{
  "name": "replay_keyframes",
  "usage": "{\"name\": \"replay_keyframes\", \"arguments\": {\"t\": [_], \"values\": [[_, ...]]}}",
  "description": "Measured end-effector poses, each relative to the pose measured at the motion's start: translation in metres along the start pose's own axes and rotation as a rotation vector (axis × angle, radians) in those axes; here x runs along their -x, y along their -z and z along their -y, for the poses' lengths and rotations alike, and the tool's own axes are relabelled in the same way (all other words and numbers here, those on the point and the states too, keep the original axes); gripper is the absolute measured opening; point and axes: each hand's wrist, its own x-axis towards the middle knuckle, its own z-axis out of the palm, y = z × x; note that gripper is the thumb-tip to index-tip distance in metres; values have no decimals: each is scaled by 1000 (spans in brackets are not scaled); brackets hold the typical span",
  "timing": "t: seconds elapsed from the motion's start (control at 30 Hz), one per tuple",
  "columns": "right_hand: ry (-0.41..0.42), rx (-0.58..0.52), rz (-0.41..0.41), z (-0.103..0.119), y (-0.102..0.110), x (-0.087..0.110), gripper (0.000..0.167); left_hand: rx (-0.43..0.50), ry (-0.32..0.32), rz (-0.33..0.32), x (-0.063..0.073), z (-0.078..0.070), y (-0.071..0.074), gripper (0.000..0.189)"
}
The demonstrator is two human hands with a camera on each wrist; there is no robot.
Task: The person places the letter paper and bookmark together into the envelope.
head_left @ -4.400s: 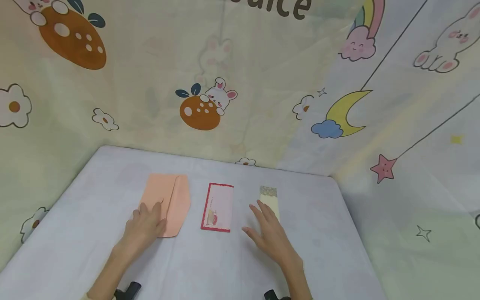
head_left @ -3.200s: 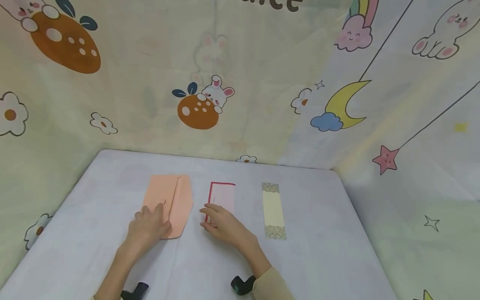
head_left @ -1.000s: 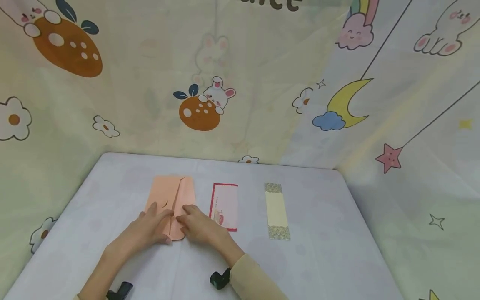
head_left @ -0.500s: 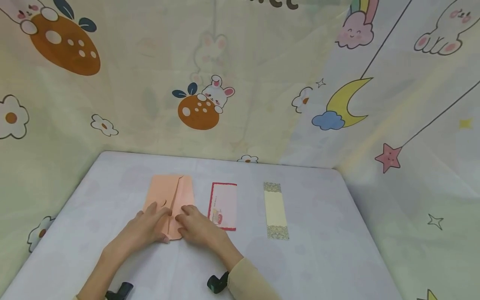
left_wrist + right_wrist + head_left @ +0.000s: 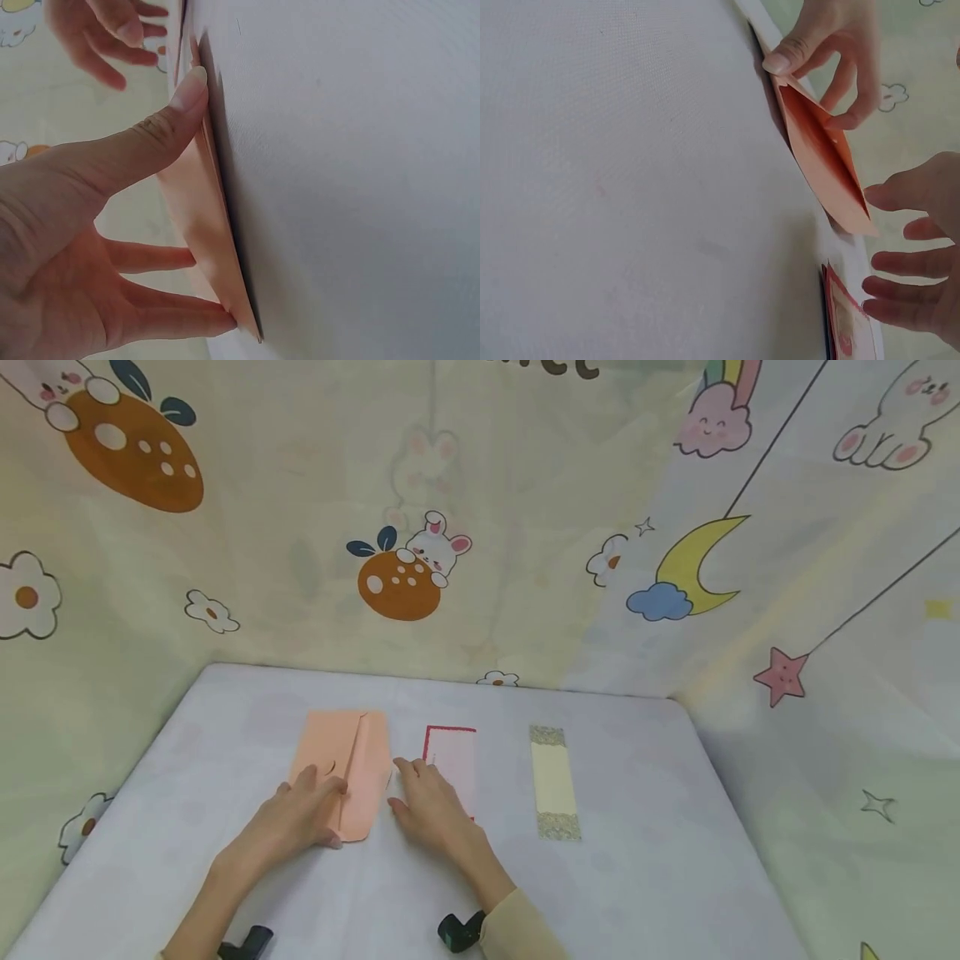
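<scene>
A peach paper envelope [image 5: 324,737] lies on the left of the white table, its pointed flap [image 5: 369,768] toward the right. My left hand [image 5: 288,814] rests on it, fingertips on its face and thumb at its near edge. In the right wrist view the envelope's mouth [image 5: 821,135] gapes, with an orange inside. My right hand [image 5: 435,806] is just right of the flap, fingers extended and apart, holding nothing. It overlaps a pink card [image 5: 459,760] with a red border, hiding the card's lower left part.
A cream paper strip [image 5: 552,777] with glittery ends lies right of the card. The white table [image 5: 660,860] meets a cartoon-printed cloth [image 5: 525,610] behind it. Black devices [image 5: 459,933] are worn at both wrists.
My right hand has come leftward from the cream strip across the card to the envelope's flap, then moved off it slightly rightward. My left hand stays on the envelope.
</scene>
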Motion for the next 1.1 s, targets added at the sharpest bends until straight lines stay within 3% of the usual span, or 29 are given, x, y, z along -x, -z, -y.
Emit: {"name": "replay_keyframes", "arguments": {"t": [0.13, 0.33, 0.47, 0.7, 1.1], "values": [[-101, -15, -50, -8, 3, 4, 67, 5, 8, 1, 1, -1, 1, 65], [-281, -96, -128, -27, 8, 10, 66, 15, 6, -5, 3, 0, 2, 67], [-354, -106, -170, -39, 11, 13, 67, 17, 10, -6, 4, 1, 2, 69], [-502, -98, -116, -40, 12, 14, 87, 24, 10, -11, 3, 2, 1, 68], [-571, -65, -147, -37, -2, 4, 103, 19, 26, -2, 4, -1, 1, 68]]}}
